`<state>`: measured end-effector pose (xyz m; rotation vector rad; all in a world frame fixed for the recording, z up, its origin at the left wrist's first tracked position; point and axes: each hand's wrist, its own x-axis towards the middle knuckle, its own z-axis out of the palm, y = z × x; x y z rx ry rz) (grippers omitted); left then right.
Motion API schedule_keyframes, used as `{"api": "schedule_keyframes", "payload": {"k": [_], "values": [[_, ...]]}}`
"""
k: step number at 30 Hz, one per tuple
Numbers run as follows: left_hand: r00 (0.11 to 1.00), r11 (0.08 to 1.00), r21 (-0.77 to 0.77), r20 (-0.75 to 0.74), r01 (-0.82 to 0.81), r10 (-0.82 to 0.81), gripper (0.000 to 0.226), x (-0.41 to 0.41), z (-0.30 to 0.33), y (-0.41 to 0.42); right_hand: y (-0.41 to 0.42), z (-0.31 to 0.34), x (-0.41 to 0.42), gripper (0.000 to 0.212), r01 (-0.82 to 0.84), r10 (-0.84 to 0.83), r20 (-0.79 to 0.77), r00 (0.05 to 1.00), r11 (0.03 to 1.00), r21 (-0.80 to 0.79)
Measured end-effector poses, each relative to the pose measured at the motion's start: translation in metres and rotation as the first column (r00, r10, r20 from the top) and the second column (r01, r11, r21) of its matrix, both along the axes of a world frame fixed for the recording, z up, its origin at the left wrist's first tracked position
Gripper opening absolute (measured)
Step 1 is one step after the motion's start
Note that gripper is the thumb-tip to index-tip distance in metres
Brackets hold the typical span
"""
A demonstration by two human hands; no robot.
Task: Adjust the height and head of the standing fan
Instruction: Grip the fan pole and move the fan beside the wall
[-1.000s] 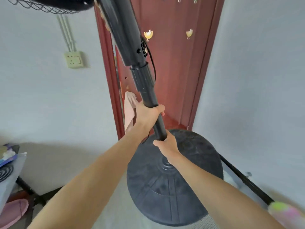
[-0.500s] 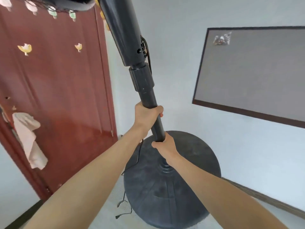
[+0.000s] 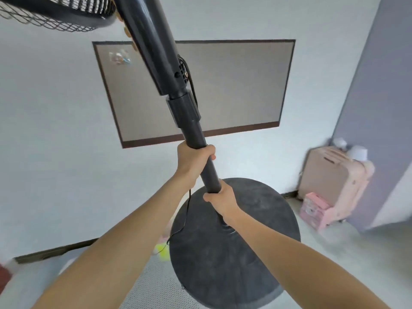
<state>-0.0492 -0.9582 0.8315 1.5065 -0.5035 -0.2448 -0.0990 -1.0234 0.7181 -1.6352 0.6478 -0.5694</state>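
Observation:
A black standing fan fills the middle of the head view. Its pole (image 3: 196, 137) runs from top centre down to a round black base (image 3: 240, 253). A collar (image 3: 184, 110) sits on the pole where the thick upper column begins. The mesh fan head (image 3: 55, 12) shows at the top left, partly cut off. My left hand (image 3: 192, 160) is wrapped around the pole below the collar. My right hand (image 3: 220, 199) grips the pole lower down, just above the base. A thin black power cord (image 3: 186, 217) hangs beside the pole.
A grey board with a dark frame (image 3: 234, 90) hangs on the white wall behind. A pink suitcase (image 3: 330, 181) and a small pink box (image 3: 315, 210) stand at the right by a grey wall panel. A yellow-green object (image 3: 161, 250) lies left of the base.
The view has swung right with the fan: the red door and hanging cloth are gone, the grey board is now centred, and the pink suitcase has appeared. Both hands keep their grip on the pole.

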Motion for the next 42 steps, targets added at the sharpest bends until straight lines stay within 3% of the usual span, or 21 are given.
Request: {"api": "schedule_keyframes", "payload": {"k": [12,22,31,42], "values": [[0.909,0.909,0.033,-0.046,0.416,-0.414,0.018,-0.078,-0.032,-0.18,-0.151,-0.029,-0.109,0.028,0.375,-0.371,-0.069,0.926,0.925,0.058],[0.879,0.87,0.127,-0.072,0.477,-0.472,0.013,-0.081,-0.061,-0.364,-0.326,-0.065,-0.111,0.032,0.417,-0.403,-0.115,0.908,0.897,0.147],[0.874,0.855,0.185,-0.071,0.485,-0.481,0.016,-0.036,-0.084,-0.49,-0.449,-0.092,-0.057,0.032,0.408,-0.376,-0.195,0.906,0.897,0.167],[0.864,0.848,0.168,-0.107,0.503,-0.492,0.014,0.052,-0.179,-0.649,-0.608,-0.173,0.029,0.031,0.474,-0.432,-0.357,0.828,0.88,0.035]]}}
